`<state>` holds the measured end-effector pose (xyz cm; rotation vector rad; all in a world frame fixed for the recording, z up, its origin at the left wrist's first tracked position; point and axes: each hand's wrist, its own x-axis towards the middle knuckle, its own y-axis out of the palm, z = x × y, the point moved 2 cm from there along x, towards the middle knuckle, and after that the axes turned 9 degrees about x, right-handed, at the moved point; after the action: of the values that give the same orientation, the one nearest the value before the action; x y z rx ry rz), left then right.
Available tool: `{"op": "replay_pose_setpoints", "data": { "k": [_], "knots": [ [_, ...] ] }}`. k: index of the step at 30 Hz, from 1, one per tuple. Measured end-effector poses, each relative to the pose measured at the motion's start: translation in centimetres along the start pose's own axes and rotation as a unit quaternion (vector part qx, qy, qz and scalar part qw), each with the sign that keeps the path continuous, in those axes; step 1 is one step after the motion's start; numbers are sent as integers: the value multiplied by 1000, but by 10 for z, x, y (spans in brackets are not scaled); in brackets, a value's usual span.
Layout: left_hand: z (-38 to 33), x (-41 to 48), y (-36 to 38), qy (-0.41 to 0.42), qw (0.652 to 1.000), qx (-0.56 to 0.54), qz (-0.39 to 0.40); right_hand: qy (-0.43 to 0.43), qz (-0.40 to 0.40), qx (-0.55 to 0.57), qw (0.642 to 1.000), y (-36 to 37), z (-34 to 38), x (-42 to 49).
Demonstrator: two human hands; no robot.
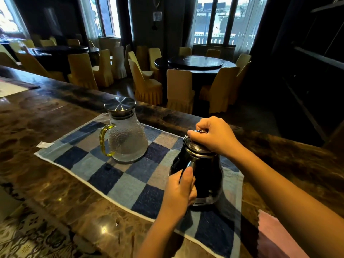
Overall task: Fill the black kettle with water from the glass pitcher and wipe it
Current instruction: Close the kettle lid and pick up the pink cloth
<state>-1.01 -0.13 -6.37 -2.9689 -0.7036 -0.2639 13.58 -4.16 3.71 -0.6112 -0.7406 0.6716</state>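
You have one kettle and one pitcher in front of you, both on one checked towel. One pink cloth lies at the right on the tabletop. You have two hands in view, the left hand and the right hand. Behind the tabletop you can count two round tables clearly, ringed by many covered chairs, too many to count surely.

A black kettle and yellow-handled clear pitcher sit on a blue-and-grey checked towel over brown marbled counter.
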Motion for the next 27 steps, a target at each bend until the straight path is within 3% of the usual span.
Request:
{"op": "replay_pose_setpoints", "data": {
  "k": [16, 22, 27],
  "knots": [
    [-2, 0, 0, 8, 1000, -5, -2, 48, -57, -76, 994, 14, -1, -6],
    [3, -4, -4, -62, 997, -38, 11, 45, -66, -57, 995, 13, 0, -12],
    [-4, -1, -28, -27, 998, 24, -54, 10, -54, 15, 998, 4, 3, -26]
  ]
}}
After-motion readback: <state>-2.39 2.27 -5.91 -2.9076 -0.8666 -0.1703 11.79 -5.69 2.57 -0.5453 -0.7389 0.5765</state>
